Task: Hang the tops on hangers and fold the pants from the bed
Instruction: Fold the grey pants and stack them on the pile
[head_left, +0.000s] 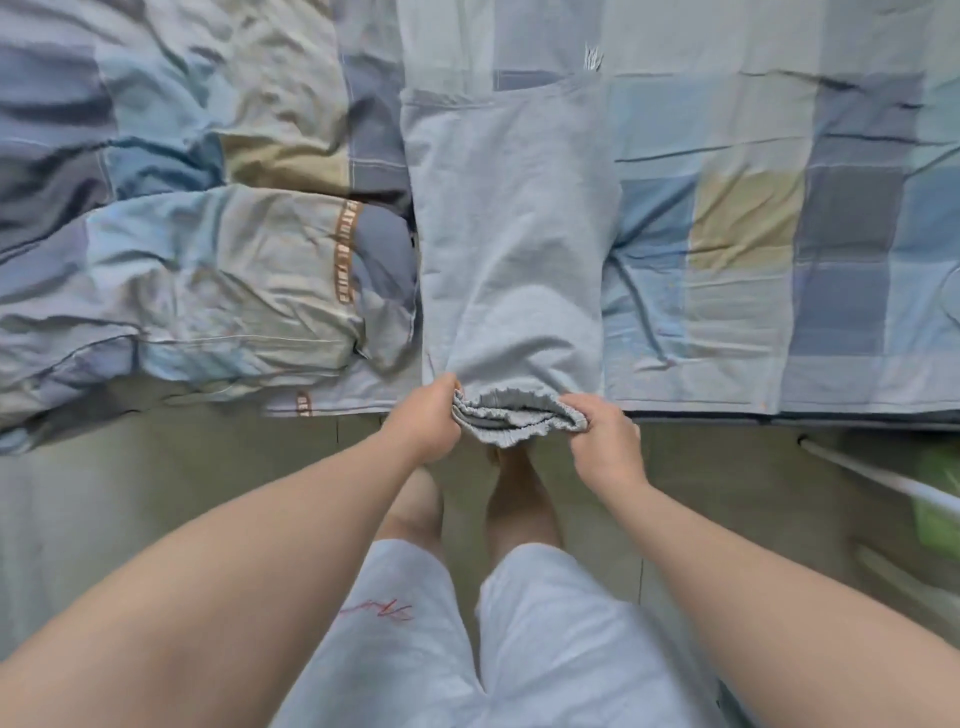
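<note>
The pants (511, 234) lie flat on the bed (753, 234), long axis running straight away from the person. The waistband hangs off the near edge, left hand (428, 415) and right hand (602, 441) each pinching a corner. The fold looks set to go forward, away.

A brown band (343, 253) with pale capital lettering runs down the crumpled checked duvet (208, 270) at the left side of the bed; the letters are too creased and blurred to read as words. A second short piece of the same lettered brown band (303, 404) shows at the duvet's near edge, close to the front edge of the bed, and is equally unreadable. On the left leg of the pale shorts (415, 649) worn by the person, a thin red stitched scrawl (376, 609) resembles a signature, but no letters can be made out. No other writing, numbers or brand marks are legible.
</note>
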